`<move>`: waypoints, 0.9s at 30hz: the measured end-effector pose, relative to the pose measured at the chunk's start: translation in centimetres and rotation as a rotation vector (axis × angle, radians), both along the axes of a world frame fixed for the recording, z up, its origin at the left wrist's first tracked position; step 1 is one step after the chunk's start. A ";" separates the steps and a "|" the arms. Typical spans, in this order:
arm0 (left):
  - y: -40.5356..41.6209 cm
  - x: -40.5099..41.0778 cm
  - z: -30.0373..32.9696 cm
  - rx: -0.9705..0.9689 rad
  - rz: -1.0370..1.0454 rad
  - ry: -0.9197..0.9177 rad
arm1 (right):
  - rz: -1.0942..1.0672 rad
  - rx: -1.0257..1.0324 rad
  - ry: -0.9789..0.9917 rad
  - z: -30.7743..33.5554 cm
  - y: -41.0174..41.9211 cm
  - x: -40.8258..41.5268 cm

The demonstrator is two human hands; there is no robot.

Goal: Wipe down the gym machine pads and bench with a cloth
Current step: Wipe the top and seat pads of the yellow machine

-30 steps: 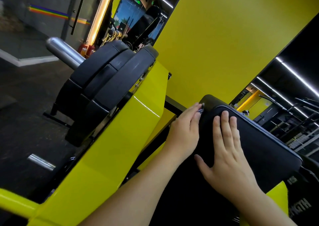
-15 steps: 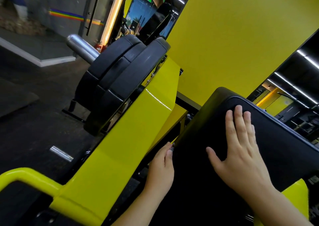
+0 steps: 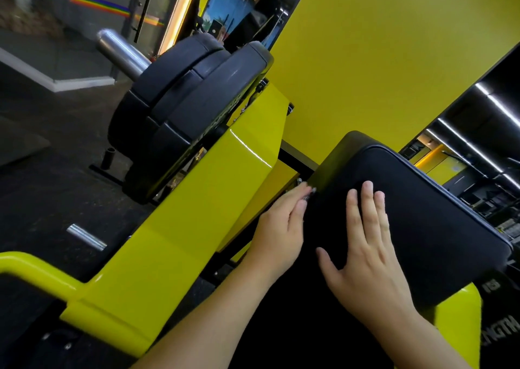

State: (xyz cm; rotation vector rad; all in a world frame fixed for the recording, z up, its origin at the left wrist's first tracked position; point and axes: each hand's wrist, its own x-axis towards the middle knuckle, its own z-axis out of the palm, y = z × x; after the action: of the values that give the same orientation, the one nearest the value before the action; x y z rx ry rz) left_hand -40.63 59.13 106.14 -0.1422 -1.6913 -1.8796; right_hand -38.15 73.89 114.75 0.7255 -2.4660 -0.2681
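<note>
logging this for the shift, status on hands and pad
Right hand flat on black pad. Left hand at pad's left edge, cloth barely visible at its fingertips. Nothing blocking.

The black pad [image 3: 422, 214] lies bare beyond the right hand [image 3: 365, 256] toward its far edge. At its left edge the yellow frame [image 3: 197, 214] crowds in, leaving a narrow gap that the left hand [image 3: 281, 236] fills. Weight plates [image 3: 191, 109] block farther left.

My right hand [image 3: 368, 259] lies flat lower right, fingers [image 3: 365, 205] straight; my left hand [image 3: 278, 228] at centre, fingers extended.
</note>
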 end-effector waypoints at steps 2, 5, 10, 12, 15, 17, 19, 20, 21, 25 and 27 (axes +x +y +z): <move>0.3 1.0 -4.4 0.045 -0.016 -0.079 | 0.012 -0.007 0.001 -0.3 0.0 0.2; 0.5 2.6 -9.4 0.115 -0.049 -0.206 | 0.022 0.001 -0.001 -1.5 -0.1 0.4; 0.6 3.2 -11.4 0.190 -0.059 -0.340 | 0.026 0.031 -0.002 -3.7 -0.4 0.5; 0.7 2.6 -10.1 0.202 -0.019 -0.346 | 0.026 0.019 -0.006 -3.9 -0.6 0.5; 0.7 1.2 -6.2 0.147 0.084 -0.300 | 0.022 0.026 -0.008 -3.9 -0.8 0.4; 0.8 0.4 -2.9 0.108 0.106 -0.224 | 0.007 0.048 -0.001 -3.9 -0.7 0.4; 0.8 -0.2 0.3 0.067 0.102 -0.127 | -0.003 0.066 0.012 -3.8 -0.6 0.4; 0.7 -0.3 1.4 0.044 0.101 -0.080 | -0.003 0.070 0.016 -3.8 -0.6 0.4; 0.7 -0.4 1.9 0.022 0.099 -0.041 | -0.002 0.071 0.019 -3.8 -0.5 0.5; 0.5 0.3 -1.1 -0.031 0.065 0.018 | 0.003 0.058 0.010 -4.0 -0.5 0.5; 0.5 0.8 -3.8 -0.021 0.056 -0.002 | 0.008 0.046 0.001 -4.2 -0.5 0.7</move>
State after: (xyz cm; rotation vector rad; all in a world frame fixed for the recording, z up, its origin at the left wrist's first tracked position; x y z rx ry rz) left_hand -39.85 59.65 102.34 -0.1006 -1.6997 -1.8222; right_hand -37.48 73.37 110.52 0.7538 -2.4624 -0.3239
